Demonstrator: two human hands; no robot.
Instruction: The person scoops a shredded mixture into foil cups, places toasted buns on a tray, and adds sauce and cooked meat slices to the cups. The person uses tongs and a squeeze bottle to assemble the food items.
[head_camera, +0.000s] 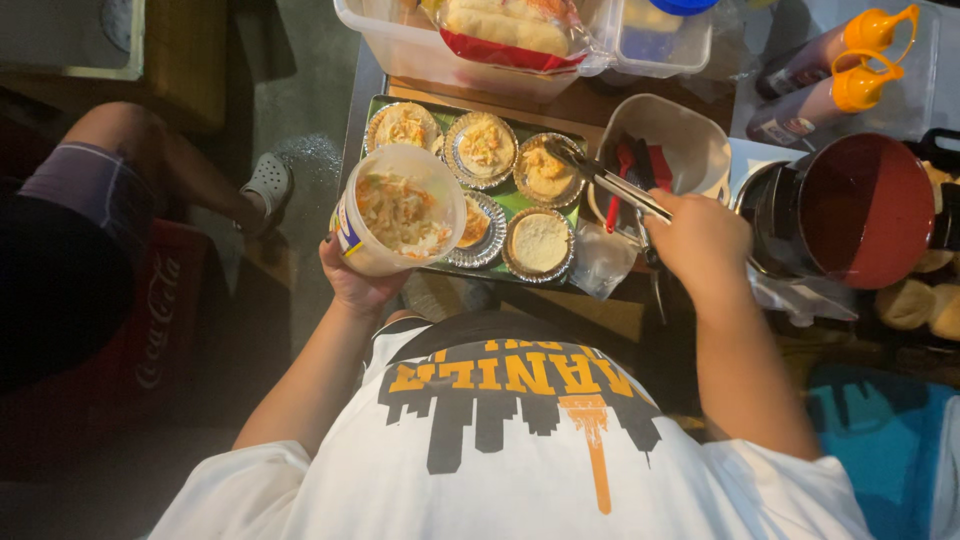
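Holding tongs in right hand, tips over foil cup

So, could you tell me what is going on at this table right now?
A person in a white printed shirt is filling small foil cups on a green tray. The left hand holds a plastic tub of shredded slaw over the tray. The right hand grips metal tongs, whose tips sit at a foil cup in the back row. Three back cups carry topping; one front cup holds only a plain bun. A red-lined pot stands to the right.
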